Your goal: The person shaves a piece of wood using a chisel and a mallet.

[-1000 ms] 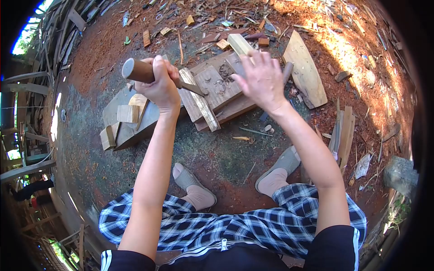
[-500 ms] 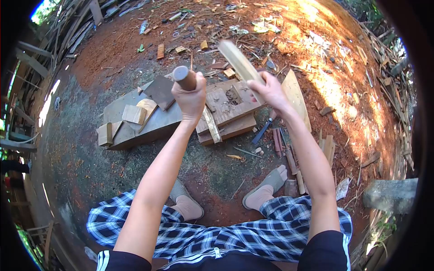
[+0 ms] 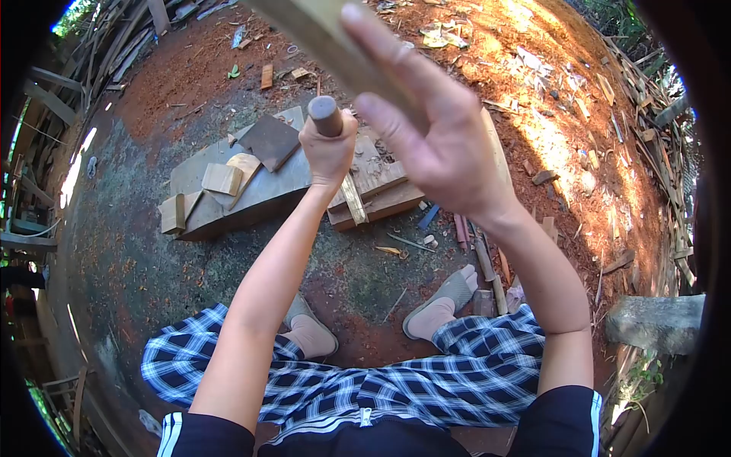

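Note:
My left hand (image 3: 329, 156) is wrapped round the upright round handle of a chisel (image 3: 325, 116); its lower end is hidden behind the hand. Under that fist lies a notched wooden board (image 3: 373, 177), with a light wood strip (image 3: 352, 200) against it. Raised high and near the camera, my right hand (image 3: 449, 156) grips a thick wooden stick (image 3: 327, 42), blurred by motion. Its thumb and fingers lie along the stick, whose far end runs out of view. The right hand and forearm cover part of the board and of a pale wood sheet.
A long grey beam (image 3: 263, 202) carries a dark flat plate (image 3: 270, 142) and a small wood block (image 3: 221, 180). Near my right foot lie a blue blade (image 3: 429, 217) and several wooden-handled tools (image 3: 484, 259). Wood scraps cover the reddish ground; a concrete post (image 3: 656, 321) stands right.
My right hand has swung the stick up and closer to the camera. The left hand with the chisel has shifted slightly right and upward in view.

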### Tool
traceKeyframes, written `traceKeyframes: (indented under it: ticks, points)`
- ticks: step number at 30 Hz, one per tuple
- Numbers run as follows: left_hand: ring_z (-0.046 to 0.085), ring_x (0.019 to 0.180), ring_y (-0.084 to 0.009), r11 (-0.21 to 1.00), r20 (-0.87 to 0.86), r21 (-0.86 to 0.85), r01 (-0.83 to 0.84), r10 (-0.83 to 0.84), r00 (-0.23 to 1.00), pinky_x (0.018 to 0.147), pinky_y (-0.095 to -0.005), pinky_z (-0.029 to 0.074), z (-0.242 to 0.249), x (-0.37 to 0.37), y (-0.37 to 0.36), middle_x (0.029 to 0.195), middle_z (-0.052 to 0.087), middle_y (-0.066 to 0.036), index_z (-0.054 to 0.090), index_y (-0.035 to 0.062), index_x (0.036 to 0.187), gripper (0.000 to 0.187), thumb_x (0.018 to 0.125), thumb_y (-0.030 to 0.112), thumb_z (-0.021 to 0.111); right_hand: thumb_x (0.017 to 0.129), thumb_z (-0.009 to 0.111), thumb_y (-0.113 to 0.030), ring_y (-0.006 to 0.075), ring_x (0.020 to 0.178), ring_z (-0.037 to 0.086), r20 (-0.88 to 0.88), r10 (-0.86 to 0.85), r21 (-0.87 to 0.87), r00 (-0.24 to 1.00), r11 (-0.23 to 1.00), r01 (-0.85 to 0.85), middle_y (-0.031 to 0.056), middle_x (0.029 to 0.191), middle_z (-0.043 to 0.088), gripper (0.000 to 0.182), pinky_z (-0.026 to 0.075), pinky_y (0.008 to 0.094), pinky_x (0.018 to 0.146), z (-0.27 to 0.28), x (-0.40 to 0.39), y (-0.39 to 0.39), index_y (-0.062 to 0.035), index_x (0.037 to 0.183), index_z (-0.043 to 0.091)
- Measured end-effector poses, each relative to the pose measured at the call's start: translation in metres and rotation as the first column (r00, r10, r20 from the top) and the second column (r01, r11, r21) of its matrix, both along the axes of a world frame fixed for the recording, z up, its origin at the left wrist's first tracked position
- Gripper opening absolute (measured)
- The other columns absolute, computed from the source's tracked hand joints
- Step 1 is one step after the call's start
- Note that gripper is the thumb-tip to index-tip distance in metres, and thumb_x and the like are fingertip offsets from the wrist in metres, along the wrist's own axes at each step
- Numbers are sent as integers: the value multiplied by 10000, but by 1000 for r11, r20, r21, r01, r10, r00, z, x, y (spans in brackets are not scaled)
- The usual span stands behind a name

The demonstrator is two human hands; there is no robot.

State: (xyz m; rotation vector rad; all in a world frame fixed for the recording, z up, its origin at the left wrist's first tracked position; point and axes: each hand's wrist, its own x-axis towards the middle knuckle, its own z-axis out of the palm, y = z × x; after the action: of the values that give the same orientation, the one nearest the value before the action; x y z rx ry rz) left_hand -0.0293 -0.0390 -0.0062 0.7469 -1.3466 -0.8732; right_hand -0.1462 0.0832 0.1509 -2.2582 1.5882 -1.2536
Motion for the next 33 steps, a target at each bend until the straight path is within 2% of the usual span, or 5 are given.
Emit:
traceKeyframes:
  ticks: [7, 11, 21, 29, 33]
  points:
    - [662, 840, -80, 917, -536, 122, 379, -260, 803, 745, -255, 530, 2, 0, 10, 890, 732, -18, 679, 4, 945, 251, 779, 116, 831, 929, 607, -343, 331, 715, 680, -110, -22, 5, 994, 1000, 23, 165, 829, 624, 540, 567, 433, 657, -12, 7, 2, -345, 1458, 498]
    - [656, 810, -78, 983, -311, 23, 180, -164, 936, 710, -259, 526, -19, 17, -11, 895, 721, -23, 695, 7, 967, 171, 845, 104, 764, 933, 591, -352, 337, 806, 694, -203, 44, 184, 978, 983, -7, 171, 893, 662, 546, 568, 454, 711, -32, 5, -8, -348, 1467, 479]
    - [567, 647, -224, 643, -508, 759, -98, 680, 529, 721, -449, 575, -40, 104, -46, 692, 541, -91, 478, 21, 1002, 243, 990, 246, 571, 947, 558, -415, 387, 938, 697, -52, -370, 358, 928, 860, 363, 197, 1115, 691, 593, 555, 474, 833, -195, -75, -34, -321, 1511, 400]
    - [455, 610, -131, 897, -535, 438, -63, 317, 783, 662, -324, 469, 27, 117, -56, 699, 454, -23, 469, 114, 810, 288, 985, 289, 616, 931, 593, -345, 411, 867, 680, -123, -510, 334, 851, 787, 519, 189, 974, 687, 589, 552, 519, 780, -231, -91, -25, -328, 1494, 420]
    - [405, 618, -127, 944, -478, 327, 50, 120, 870, 614, -277, 410, 47, 112, -53, 723, 419, -24, 497, 85, 834, 250, 993, 241, 610, 946, 594, -279, 410, 1141, 627, 109, -493, 379, 863, 824, 422, 223, 1275, 633, 557, 516, 461, 944, -232, -96, -31, -237, 1480, 443]
